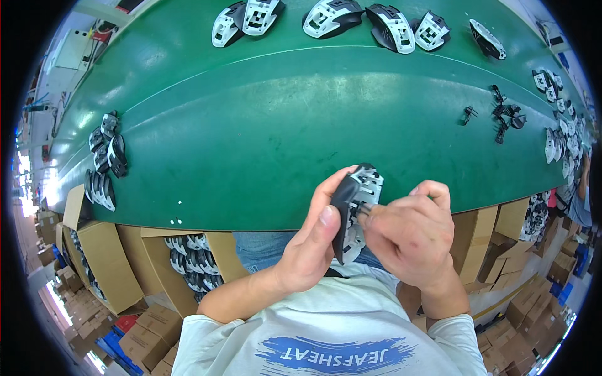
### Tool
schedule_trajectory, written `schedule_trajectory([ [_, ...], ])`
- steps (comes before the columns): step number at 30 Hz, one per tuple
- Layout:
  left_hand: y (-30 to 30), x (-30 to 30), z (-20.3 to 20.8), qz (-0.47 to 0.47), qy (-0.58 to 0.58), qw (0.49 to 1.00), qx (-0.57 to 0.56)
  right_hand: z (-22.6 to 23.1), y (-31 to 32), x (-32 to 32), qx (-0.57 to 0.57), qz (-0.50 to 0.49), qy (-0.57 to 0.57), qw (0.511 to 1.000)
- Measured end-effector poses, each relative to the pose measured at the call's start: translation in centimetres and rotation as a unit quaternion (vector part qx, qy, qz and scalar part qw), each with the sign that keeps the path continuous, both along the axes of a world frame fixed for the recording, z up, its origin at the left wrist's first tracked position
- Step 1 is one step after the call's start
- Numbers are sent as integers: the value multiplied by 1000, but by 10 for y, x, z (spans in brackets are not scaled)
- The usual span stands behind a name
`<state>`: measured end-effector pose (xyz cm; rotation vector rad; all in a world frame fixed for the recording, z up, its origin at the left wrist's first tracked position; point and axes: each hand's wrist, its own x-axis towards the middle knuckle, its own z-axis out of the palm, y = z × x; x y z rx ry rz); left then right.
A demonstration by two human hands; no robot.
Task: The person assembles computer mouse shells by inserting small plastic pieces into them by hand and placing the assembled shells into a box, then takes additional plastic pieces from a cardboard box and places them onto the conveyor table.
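Note:
My left hand (310, 247) grips a black and white plastic mouse shell (352, 207), held on edge over the near rim of the green table (263, 131). My right hand (411, 235) pinches a small dark part against the shell's inner side with thumb and forefinger. Whether the small part is seated in the shell is hidden by my fingers. Both hands hover close to my chest, above my lap.
Several more shells lie along the far edge (351, 19), in a stack at the left (103, 163) and at the right (561, 135). Small black parts (505, 116) lie loose at the right. Open cardboard boxes with shells (188, 260) stand under the table.

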<state>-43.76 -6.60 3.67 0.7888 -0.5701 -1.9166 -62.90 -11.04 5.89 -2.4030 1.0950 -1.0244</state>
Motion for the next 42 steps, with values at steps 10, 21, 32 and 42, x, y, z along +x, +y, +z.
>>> schedule_trajectory([
  [10,-7,-2,-6,-50,-89,993,-61,-5,1,4,37,-22,29,999],
  [21,-9,1,-2,-12,133,984,117,2,12,-7,43,-24,136,990],
  [32,-7,-4,-8,-29,9,999,-23,11,27,-4,59,13,104,993],
  [42,0,-9,-15,7,-79,994,-80,13,34,3,156,25,61,986],
])
